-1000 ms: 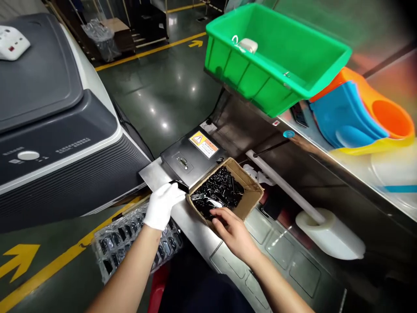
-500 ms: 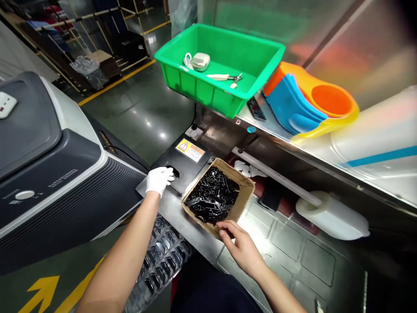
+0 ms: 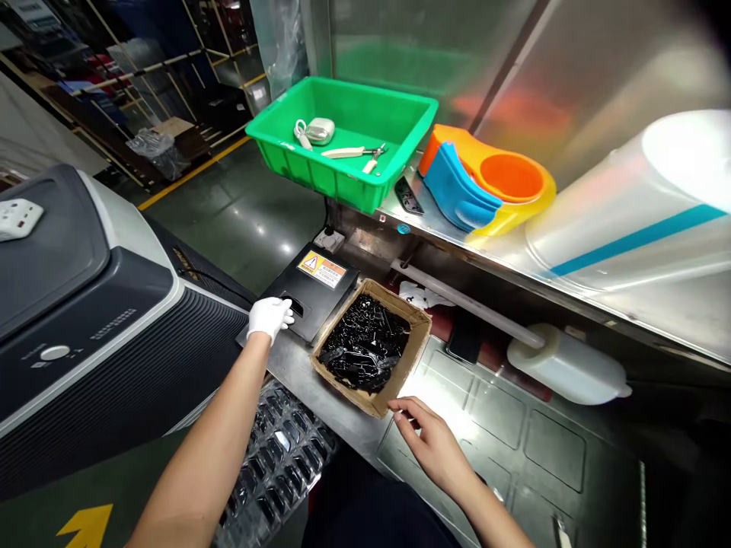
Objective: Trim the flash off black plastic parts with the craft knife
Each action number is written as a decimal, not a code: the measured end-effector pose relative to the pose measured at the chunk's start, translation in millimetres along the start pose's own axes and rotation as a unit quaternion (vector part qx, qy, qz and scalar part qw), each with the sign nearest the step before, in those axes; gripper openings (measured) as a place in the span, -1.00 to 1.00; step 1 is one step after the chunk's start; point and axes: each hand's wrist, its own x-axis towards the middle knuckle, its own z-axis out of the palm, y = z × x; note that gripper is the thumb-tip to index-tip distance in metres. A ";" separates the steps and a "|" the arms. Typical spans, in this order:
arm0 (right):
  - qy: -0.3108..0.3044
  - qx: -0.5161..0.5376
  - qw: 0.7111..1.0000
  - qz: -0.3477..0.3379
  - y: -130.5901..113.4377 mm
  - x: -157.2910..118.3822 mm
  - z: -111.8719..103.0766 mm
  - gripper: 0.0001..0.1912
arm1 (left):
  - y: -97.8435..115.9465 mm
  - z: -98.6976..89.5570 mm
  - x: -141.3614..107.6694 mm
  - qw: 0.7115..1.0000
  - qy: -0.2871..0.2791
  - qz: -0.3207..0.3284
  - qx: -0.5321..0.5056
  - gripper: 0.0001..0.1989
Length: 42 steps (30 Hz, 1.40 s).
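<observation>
My left hand (image 3: 269, 317), in a white glove, is at the dark slot (image 3: 294, 306) of a flat black device (image 3: 320, 293) with a warning label. Its fingers are curled together, and whatever they hold is hidden. My right hand (image 3: 426, 434) is bare, just off the near corner of a cardboard box (image 3: 416, 354). The thumb and forefinger of that hand are apart, with nothing visible between them. Many small glossy black parts (image 3: 365, 342) lie heaped in the box.
A green bin (image 3: 343, 183) with a pair of pliers (image 3: 351, 152) stands on the shelf above, beside an orange and blue holder (image 3: 474, 183). Below lie a white plastic bottle (image 3: 565, 365) and a dark phone (image 3: 464, 340). A clear tray of black pieces (image 3: 279, 457) is at lower left.
The view has shifted, so the shelf things appear further left. My right hand has drawn slightly back from the cardboard box's edge. My left hand stays at the slot.
</observation>
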 end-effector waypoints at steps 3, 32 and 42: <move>-0.001 0.002 1.000 0.002 0.3 -2.4 -2.0 -0.65 | -2.7 0.7 2.5 1.000 0.003 -0.006 0.028 -0.67; -0.009 -0.017 1.000 0.023 -4.2 -9.0 13.9 -0.63 | -3.2 -46.1 30.9 0.828 -0.055 0.444 0.337 -0.73; 0.021 -0.031 0.999 0.034 13.5 -15.4 13.0 -0.64 | -5.2 -59.1 29.4 0.844 0.016 0.471 0.256 -0.71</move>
